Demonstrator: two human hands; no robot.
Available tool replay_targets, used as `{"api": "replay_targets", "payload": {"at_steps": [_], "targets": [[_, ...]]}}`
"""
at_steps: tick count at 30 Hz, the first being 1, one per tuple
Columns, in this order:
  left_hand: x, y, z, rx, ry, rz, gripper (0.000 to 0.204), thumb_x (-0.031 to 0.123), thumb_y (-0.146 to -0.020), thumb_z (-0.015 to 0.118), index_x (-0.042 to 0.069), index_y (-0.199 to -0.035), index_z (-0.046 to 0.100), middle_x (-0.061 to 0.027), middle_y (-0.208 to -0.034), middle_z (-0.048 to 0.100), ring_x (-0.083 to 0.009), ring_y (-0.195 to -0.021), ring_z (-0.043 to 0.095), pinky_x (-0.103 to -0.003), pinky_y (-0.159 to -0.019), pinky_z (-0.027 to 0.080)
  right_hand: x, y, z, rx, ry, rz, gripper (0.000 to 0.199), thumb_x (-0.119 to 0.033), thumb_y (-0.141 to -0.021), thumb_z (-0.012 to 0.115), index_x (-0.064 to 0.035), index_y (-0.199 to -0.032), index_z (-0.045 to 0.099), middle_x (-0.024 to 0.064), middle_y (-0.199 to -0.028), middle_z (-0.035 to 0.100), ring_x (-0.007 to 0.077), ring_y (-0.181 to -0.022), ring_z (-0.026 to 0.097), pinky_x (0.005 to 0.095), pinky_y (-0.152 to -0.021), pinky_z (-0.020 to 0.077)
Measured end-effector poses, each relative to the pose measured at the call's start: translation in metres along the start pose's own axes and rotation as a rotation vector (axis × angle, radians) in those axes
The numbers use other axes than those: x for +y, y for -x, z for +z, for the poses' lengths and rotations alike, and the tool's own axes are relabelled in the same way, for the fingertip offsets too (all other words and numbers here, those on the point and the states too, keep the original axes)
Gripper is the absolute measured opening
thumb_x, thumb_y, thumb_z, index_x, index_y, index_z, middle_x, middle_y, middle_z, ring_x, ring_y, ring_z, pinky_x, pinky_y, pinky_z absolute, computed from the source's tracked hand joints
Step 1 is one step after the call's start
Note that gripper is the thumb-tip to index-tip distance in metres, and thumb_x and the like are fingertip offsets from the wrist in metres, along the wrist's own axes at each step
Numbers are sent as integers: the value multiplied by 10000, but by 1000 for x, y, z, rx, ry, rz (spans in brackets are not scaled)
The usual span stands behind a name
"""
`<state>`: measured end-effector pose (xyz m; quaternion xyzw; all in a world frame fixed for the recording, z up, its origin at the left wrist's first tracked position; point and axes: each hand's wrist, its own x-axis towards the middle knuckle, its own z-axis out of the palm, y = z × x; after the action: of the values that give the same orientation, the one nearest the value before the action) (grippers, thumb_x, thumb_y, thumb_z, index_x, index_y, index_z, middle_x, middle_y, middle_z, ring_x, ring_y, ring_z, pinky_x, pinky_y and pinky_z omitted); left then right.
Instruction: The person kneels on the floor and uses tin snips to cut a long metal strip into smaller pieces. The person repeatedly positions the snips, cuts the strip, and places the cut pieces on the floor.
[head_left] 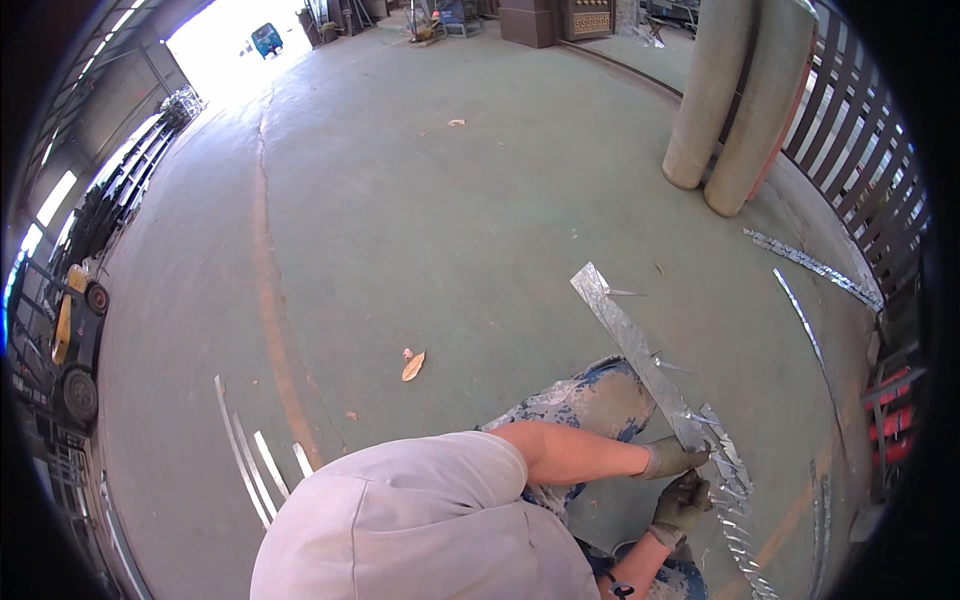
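A long flat silver metal strip (640, 345) slants down from the floor beyond my knee to my hands, with thin spikes standing off its side. My left hand (672, 458), in a dull green-grey work glove, is closed at the strip's near end. Right beside it my gloved right hand (683, 503) is closed too, its fingers bent in a pinch; what lies between them is too small to make out. Against the fingertips of both hands lies a heap of crumpled silver metal pieces (732, 465). From it a jagged, notched metal strip (738, 545) runs toward the lower edge.
Two thick pale cylinders (705, 110) stand by a dark slatted fence (865, 150). More metal strips (815, 265) lie on the right, and several pale strips (248, 450) at left. A wheeled yellow machine (72, 315) stands far left. A dry leaf (413, 366) lies on the green floor.
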<state>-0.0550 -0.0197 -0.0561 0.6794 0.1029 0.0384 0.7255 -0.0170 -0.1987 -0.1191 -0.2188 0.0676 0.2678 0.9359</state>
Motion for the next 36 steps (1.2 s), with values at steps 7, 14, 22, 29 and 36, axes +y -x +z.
{"api": "replay_targets", "payload": {"at_steps": [7, 14, 22, 29, 36], "targets": [[84, 43, -48, -21, 457, -378, 646, 467, -996, 677, 108, -1507, 513, -97, -1441, 598, -267, -1295, 585, -440, -1053, 526, -12, 6, 15, 131, -26, 33, 205, -151, -1065, 603, 49, -1076, 645, 124, -901, 677, 182, -788, 624, 255, -714, 539], [86, 33, -66, 188, 694, -392, 567, 513, -1048, 585, 68, -1399, 572, -83, -1325, 654, -219, -1183, 669, -380, -1007, 576, -12, -12, -22, -6, -174, 128, 199, -139, -1060, 595, 42, -1014, 663, 93, -849, 653, 166, -764, 589, 249, -726, 518], [46, 21, -61, 298, 588, -395, 549, 593, -1035, 535, 110, -1225, 713, -51, -1212, 708, -238, -1068, 706, -422, -928, 603, 1, 37, -35, 231, 237, 325, 207, -190, -1026, 630, 9, -1044, 683, 116, -963, 722, 235, -817, 657, 352, -793, 577], [11, -3, -61, 351, 834, -365, 566, 597, -1043, 553, 140, -1367, 628, -58, -1323, 638, -232, -1194, 619, -479, -992, 560, 38, 116, 85, 379, 450, 446, 324, -284, -1028, 664, -114, -1297, 600, 93, -1105, 688, 277, -966, 676, 412, -772, 548], [51, 22, -64, 283, 782, -354, 579, 516, -1101, 468, -6, -1313, 600, -166, -1226, 660, -299, -1162, 660, -500, -994, 587, 37, 137, 151, 359, 758, 516, 445, -244, -1066, 614, -25, -1440, 514, 139, -1173, 710, 227, -935, 724, 382, -777, 617]]}}
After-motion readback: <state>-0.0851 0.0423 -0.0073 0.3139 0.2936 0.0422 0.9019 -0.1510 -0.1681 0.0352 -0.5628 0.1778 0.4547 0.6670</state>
